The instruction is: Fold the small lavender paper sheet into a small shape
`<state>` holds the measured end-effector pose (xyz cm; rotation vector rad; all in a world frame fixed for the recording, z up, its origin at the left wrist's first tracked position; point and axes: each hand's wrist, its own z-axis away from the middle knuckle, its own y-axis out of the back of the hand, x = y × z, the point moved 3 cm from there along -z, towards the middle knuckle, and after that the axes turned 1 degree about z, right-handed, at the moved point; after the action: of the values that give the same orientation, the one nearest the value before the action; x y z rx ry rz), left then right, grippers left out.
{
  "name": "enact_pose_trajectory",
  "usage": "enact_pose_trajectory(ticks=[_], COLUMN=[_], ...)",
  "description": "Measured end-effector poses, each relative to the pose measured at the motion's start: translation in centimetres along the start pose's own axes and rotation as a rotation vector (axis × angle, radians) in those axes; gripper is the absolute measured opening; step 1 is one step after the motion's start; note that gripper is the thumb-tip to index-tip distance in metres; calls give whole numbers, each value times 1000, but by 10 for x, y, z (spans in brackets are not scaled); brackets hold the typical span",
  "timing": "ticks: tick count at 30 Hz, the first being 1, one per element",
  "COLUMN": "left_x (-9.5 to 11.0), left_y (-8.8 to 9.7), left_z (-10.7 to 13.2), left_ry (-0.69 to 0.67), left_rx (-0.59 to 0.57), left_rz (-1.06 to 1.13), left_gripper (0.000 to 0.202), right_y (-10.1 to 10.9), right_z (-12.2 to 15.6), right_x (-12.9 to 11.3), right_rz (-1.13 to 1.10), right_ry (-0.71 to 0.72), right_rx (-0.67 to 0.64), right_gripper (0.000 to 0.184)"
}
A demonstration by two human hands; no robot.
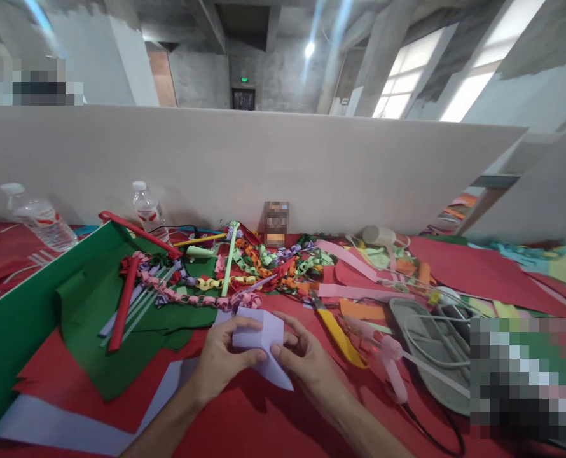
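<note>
A folded piece of lavender paper [272, 327] is held between both hands above the red table surface [264, 420]. My left hand [228, 350] pinches its left side, thumb in front and fingers along the upper edge. On the right side, my right hand [302, 350] grips the same paper with the thumb on its front face. A crease runs down the middle, and a pointed flap hangs toward the lower right. Just beyond the hands lies a pink paper chain [182, 294]. To the right of my right hand rests a yellow-handled cutter or knife [341, 334].
A pink glue gun [392, 362] with a black cord lies right, near a grey tray [423, 356]. Green paper [116, 343], red paper tubes [124, 302] and lavender sheets [58, 423] cover the left. Two plastic bottles [149, 213] stand near the white partition [216, 165].
</note>
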<state>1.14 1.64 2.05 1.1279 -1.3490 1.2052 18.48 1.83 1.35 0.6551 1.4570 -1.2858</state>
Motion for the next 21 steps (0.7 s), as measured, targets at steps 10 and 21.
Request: enact_pose_trajectory(ticks=[10, 21], left_x=[0, 1], left_y=[-1, -2], left_z=[-4, -2], left_ry=[-39, -26], left_rx=[-6, -9], left_rz=[61, 62], left_gripper=[39, 38], right_y=[0, 6], right_z=[2, 2], right_x=[-8, -1], right_rz=[10, -60], right_ry=[94, 118], right_rx=[17, 26], right_gripper=[65, 60])
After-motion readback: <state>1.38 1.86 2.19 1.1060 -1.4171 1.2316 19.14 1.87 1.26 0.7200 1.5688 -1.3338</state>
